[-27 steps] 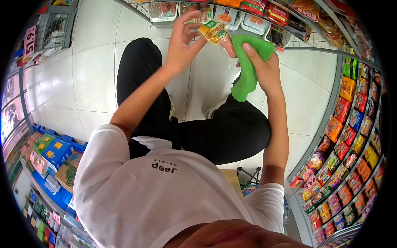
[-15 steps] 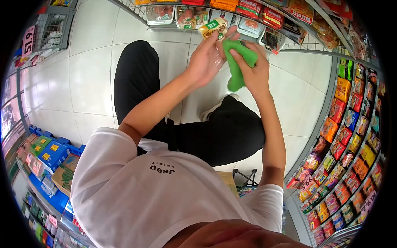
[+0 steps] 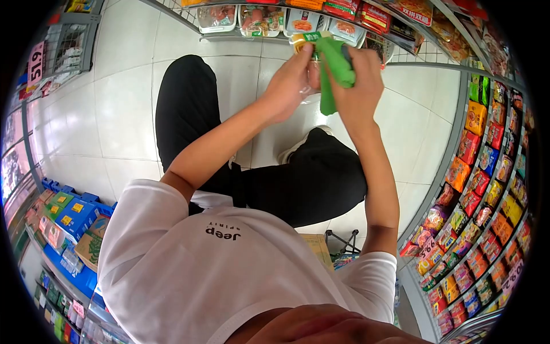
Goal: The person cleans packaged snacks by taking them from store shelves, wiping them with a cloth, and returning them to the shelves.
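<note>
My left hand [image 3: 283,90] is closed on a clear plastic food package [image 3: 300,40] with a yellow, green and white label. Its contents cannot be made out. In my right hand [image 3: 362,89] is a bunched green cloth [image 3: 337,63], one end hanging down below the fingers. The cloth lies over the package and covers much of its label. Both hands are close together in front of the low shelf, and the right one is slightly blurred.
Packed foods in white trays [image 3: 305,22] line the shelf ahead. A rack of colourful snack packets [image 3: 474,150] curves along the right. Boxes [image 3: 75,219] stand at lower left, and a wire rack [image 3: 79,35] is at upper left. My black-trousered knees [image 3: 186,103] are bent over the tiled floor.
My right hand has moved up and turned, bringing the green cloth over the package label. The package sits slightly lower and is more covered than before.
</note>
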The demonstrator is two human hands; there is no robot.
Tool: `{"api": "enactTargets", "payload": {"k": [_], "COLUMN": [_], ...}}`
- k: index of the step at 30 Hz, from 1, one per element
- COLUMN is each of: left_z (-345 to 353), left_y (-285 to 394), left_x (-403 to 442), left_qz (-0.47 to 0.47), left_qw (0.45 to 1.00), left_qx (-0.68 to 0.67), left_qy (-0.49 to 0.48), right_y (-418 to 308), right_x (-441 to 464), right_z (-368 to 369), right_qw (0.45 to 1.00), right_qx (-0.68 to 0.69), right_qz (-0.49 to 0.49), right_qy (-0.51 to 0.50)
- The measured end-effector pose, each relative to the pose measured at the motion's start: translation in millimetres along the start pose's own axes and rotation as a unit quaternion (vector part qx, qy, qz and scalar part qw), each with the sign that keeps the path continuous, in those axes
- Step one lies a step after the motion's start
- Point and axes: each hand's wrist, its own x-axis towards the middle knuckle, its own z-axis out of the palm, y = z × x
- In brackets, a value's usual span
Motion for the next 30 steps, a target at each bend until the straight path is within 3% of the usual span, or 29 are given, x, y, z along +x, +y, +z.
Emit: {"api": "enactTargets", "payload": {"k": [3, 6, 9, 12, 18, 21, 25, 30], "left_z": [27.4, 17.5, 38.0, 18.6, 0.5, -1.8, -4.4, -14.8], "left_y": [22.6, 19.3, 20.0, 11.7, 15.1, 21.5, 23.3, 25.2], "left_x": [-6.0, -6.5, -16.1, -5.8, -1.4, -6.0, -7.3, -9.1], "left_qz": [0.003, -0.047, -0.02, 0.002, 0.014, -0.026, -0.056, -0.061], "left_qw": [0.996, 0.998, 0.998, 0.995, 0.998, 0.998, 0.994, 0.992], "left_qx": [-0.09, -0.034, -0.004, 0.069, 0.04, 0.053, 0.096, 0.105], "left_qy": [0.018, 0.023, 0.058, 0.077, 0.037, -0.016, 0.001, -0.037], "right_y": [-0.8, 4.1, 9.0, 14.7, 1.8, 3.2, -2.5, 3.1], "right_x": [-6.2, -3.0, 4.1, 1.9, 6.1, 12.7, 13.5, 10.7], "right_z": [1.8, 1.4, -1.2, -0.2, 0.2, -5.0, -6.7, -3.8], "right_qw": [0.998, 0.997, 0.996, 0.999, 0.996, 0.994, 0.986, 0.991], "right_qx": [-0.021, -0.042, -0.039, -0.014, -0.005, -0.046, -0.022, -0.014], "right_qz": [-0.014, 0.048, 0.081, 0.029, -0.056, -0.067, -0.122, -0.074], "right_qy": [-0.05, -0.042, -0.017, -0.015, -0.067, -0.067, -0.112, -0.107]}}
